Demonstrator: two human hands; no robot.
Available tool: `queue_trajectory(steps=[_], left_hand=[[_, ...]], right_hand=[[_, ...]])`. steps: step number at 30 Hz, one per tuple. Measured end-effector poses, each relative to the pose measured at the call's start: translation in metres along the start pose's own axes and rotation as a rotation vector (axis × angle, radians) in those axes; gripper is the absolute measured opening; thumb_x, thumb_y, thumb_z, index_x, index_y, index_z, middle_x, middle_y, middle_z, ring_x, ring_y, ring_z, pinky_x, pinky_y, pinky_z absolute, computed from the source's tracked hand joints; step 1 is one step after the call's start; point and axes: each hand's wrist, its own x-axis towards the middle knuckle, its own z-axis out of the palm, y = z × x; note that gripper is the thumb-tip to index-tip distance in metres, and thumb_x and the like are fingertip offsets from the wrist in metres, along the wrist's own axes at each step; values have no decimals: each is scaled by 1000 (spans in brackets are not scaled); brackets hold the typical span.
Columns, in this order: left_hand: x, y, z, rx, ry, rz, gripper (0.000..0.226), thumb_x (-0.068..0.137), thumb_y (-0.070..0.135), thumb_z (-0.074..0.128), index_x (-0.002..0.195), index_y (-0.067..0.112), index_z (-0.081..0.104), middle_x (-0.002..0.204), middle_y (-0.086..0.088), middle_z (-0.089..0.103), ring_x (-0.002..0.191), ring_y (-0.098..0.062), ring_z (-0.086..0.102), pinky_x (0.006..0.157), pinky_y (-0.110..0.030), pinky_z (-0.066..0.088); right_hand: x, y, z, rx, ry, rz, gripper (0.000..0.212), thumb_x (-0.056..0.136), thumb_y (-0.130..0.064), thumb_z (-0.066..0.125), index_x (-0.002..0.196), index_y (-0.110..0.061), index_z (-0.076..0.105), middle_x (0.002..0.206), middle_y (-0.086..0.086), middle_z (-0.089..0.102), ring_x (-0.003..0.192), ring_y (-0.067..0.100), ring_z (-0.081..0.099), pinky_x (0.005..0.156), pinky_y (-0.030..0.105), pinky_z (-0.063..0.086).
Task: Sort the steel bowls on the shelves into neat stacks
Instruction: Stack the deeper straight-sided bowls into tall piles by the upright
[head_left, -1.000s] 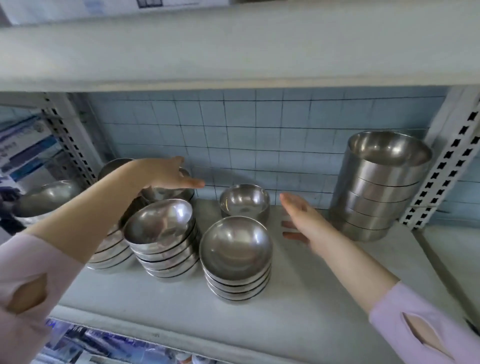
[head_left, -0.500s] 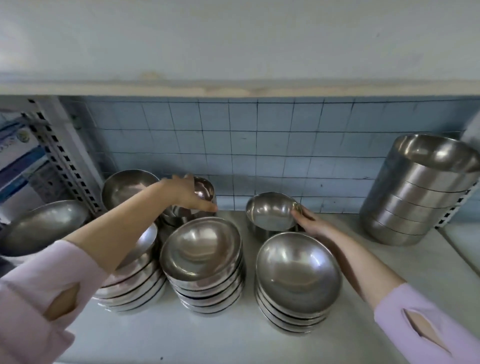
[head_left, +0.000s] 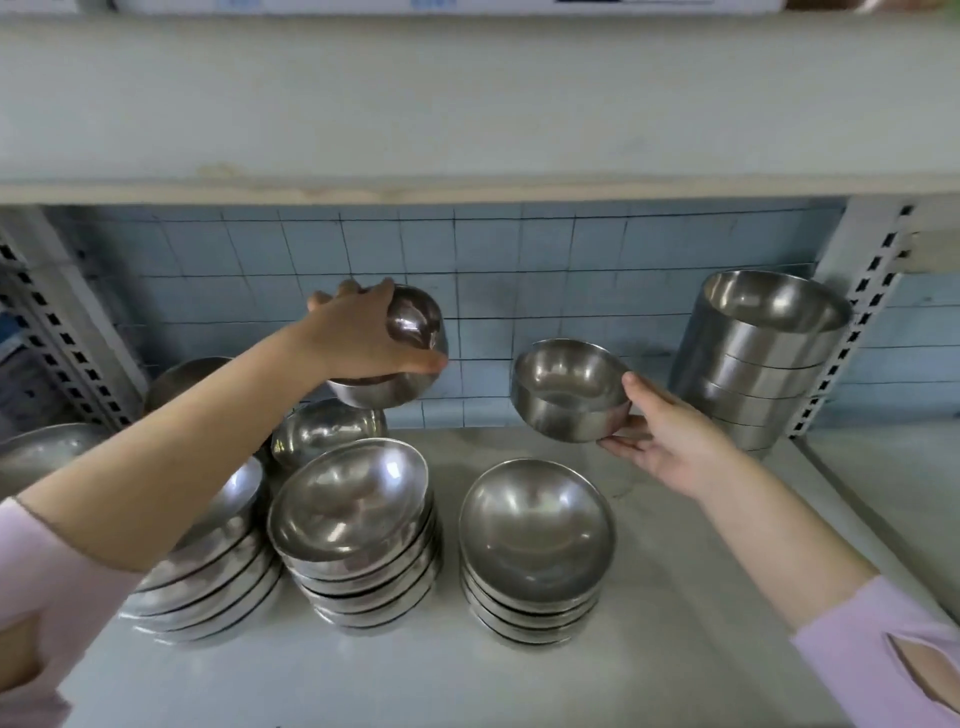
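Aloft, small bowl (head_left: 569, 395) in right fingers (head_left: 623, 441)

My one camera sits on my head and looks forward and slightly down into the shelf (head_left: 675, 597), close enough that its white board fills the lower frame. The wide lens bends the upper shelf (head_left: 467, 104) across the top, above that board, and the blue tiled wall (head_left: 519, 260) faces me behind it. My forearms enter from both lower corners, over the board's front edge. The perforated uprights (head_left: 862, 312) stand at its left and right ends, bowed by the lens. No second view shares this scene
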Motion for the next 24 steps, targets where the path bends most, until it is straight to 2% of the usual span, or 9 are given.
queue_trajectory(steps=[2,4,8,12,17,20,21,23,24], left_hand=[[-10,24,-4,-51,9,50,102,63,78,63,146,31,27,141,-7,38,131,-38,28,97,-48,38],[-21,50,-4,-124,5,100,100,59,82,61,143,35,31,137,-3,41,130,-35,30,95,-46,39],[-48,118,6,-99,-2,215,111,56,85,56,148,33,21,142,2,36,132,-32,29,101,-48,37],[-73,181,26,-81,-14,335,112,58,85,58,149,33,18,147,7,30,135,-28,26,107,-50,30],[-93,240,64,-132,-131,452,112,56,88,55,148,34,20,143,8,32,131,-28,29,108,-51,33],[-104,267,87,-119,-213,477,115,58,85,58,151,33,15,150,8,26,136,-27,24,111,-51,29],[-108,276,92,-115,-234,473,114,60,82,60,152,33,13,153,8,23,138,-27,20,113,-51,26],[-113,292,99,-112,-256,469,112,64,77,64,152,34,11,157,7,18,142,-26,15,114,-49,22],[-115,298,103,-118,-256,464,111,65,76,65,152,34,11,157,7,17,142,-26,14,114,-48,20]], right_hand=[[-8,-8,-23,16,13,-20,17,97,-28,60,113,-22,62,99,10,63,97,29,64,84,42,53],[-17,-13,-49,1,0,-39,17,97,-29,60,113,-25,62,97,8,67,93,27,66,81,40,54],[-42,-13,-115,-130,-80,-6,18,95,-27,61,112,-24,66,81,7,70,72,23,65,60,31,59],[-63,-2,-176,-257,-100,32,21,96,-25,59,116,-24,65,92,6,69,65,20,59,51,24,54],[-74,19,-226,-313,-72,21,41,86,-37,63,126,-29,64,117,3,71,89,26,64,68,30,58],[-78,26,-240,-329,-106,15,44,93,-39,59,136,-32,58,118,1,73,99,22,69,75,30,59],[-79,28,-245,-368,-142,-2,51,91,-45,60,140,-35,53,117,-2,73,100,18,69,80,29,58],[-84,28,-255,-488,-245,-43,85,74,-59,75,148,-44,36,125,-9,67,106,10,67,93,32,55],[-88,29,-257,-566,-290,-74,95,68,-56,83,147,-48,32,129,-11,63,108,5,66,97,32,53]])
